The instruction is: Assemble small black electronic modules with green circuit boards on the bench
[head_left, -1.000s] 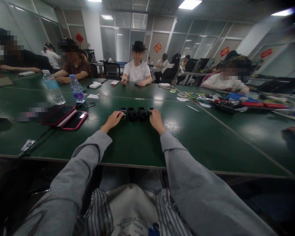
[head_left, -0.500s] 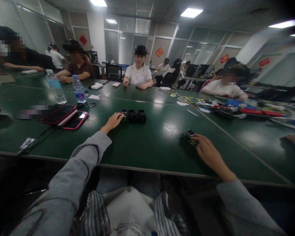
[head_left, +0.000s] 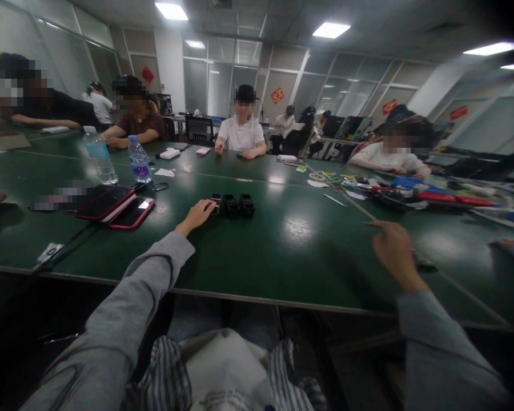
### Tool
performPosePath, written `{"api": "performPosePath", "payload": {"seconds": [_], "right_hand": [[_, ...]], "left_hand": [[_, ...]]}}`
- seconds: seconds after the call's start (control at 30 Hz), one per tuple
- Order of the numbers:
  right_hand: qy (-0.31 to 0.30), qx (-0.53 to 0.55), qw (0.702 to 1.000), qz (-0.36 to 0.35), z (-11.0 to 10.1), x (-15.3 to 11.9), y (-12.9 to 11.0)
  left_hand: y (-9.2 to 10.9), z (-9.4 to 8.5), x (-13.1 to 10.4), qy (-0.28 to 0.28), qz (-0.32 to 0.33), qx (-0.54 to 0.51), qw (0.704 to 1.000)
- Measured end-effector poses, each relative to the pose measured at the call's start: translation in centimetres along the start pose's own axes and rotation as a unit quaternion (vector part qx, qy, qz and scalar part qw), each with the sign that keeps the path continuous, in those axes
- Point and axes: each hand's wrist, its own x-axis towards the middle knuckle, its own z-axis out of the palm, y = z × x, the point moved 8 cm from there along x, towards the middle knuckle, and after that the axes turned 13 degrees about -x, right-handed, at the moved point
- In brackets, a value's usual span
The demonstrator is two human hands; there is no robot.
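Observation:
My left hand (head_left: 196, 217) reaches over the green table, its fingers closed at the left edge of a small device with a screen (head_left: 216, 197). Directly right of that device stand two black box-shaped devices (head_left: 230, 206), side by side. Further right, my right hand (head_left: 394, 251) hovers over the table with its index finger stretched out to the left. Beside its wrist lies a small dark thing (head_left: 427, 266), partly hidden by the hand; its kind cannot be made out.
Two water bottles (head_left: 139, 161) and red-edged phones (head_left: 132, 212) are on the left. Cables and tools (head_left: 411, 191) form a pile at the right. Co-workers sit around the table (head_left: 282, 262); a person in white (head_left: 241, 134) faces me.
My right hand has moved right, away from where it held a small circuit-board device with a screen. That device no longer shows there. My left hand stays at its device.

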Motion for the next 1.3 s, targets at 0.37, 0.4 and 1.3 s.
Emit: {"api": "performPosePath", "payload": {"seconds": [0.37, 0.4, 1.3], "right_hand": [[-0.099, 0.084, 0.933, -0.336, 9.3, -3.1, -34.5], [-0.106, 0.087, 0.93, -0.342, 9.6, -3.4, -34.8], [-0.103, 0.279, 0.951, -0.087, 12.9, 0.1, -27.9]], "left_hand": [[-0.9, 0.5, 0.7, -0.006, 0.01, -0.001, 1.0], [-0.9, 0.5, 0.7, -0.005, 0.011, -0.002, 1.0], [-0.5, 0.3, 0.5, -0.003, 0.018, -0.004, 1.0]]}}
